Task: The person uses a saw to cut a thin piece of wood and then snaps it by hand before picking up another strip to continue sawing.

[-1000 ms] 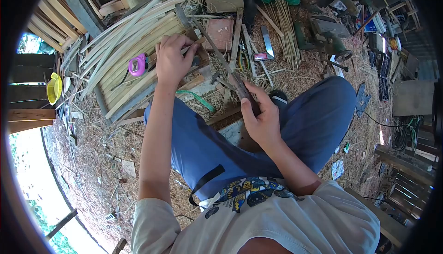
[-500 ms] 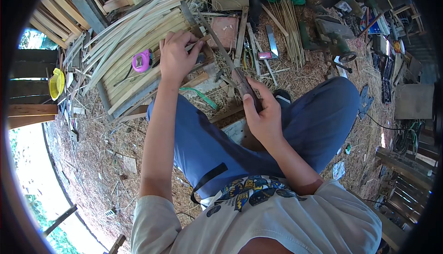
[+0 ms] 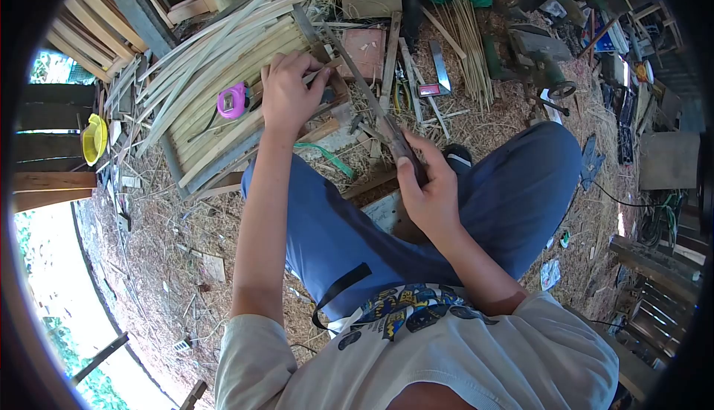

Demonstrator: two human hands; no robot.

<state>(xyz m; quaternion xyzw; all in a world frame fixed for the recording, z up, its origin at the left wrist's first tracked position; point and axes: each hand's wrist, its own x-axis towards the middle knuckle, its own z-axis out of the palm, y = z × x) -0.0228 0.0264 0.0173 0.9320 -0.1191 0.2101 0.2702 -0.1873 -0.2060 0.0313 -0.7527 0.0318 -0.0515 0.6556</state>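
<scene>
My left hand (image 3: 291, 94) is over the right side of a wood-framed tray (image 3: 181, 174) of pale strips, fingers closed around a small piece of wood (image 3: 327, 67). In my right hand (image 3: 433, 183) is the dark wooden handle of a long-bladed tool (image 3: 364, 86), whose narrow blade points up and left, its tip close beyond the left hand. A pink tape measure (image 3: 232, 102) lies on the strips to the left of my left hand. Below the hands, a green strap (image 3: 327, 158) runs near my knee.
A bundle of thin sticks (image 3: 470, 56) lies at the upper right, beside a metal square (image 3: 439, 71) and yellow-handled pliers (image 3: 402, 91). A reddish board (image 3: 362, 49) is beyond the blade. A yellow bowl (image 3: 94, 140) is at the left, a machine with a wheel (image 3: 563, 89) at the right.
The view has shifted slightly. My left hand keeps its hold, and my right hand with the tool has moved only slightly.
</scene>
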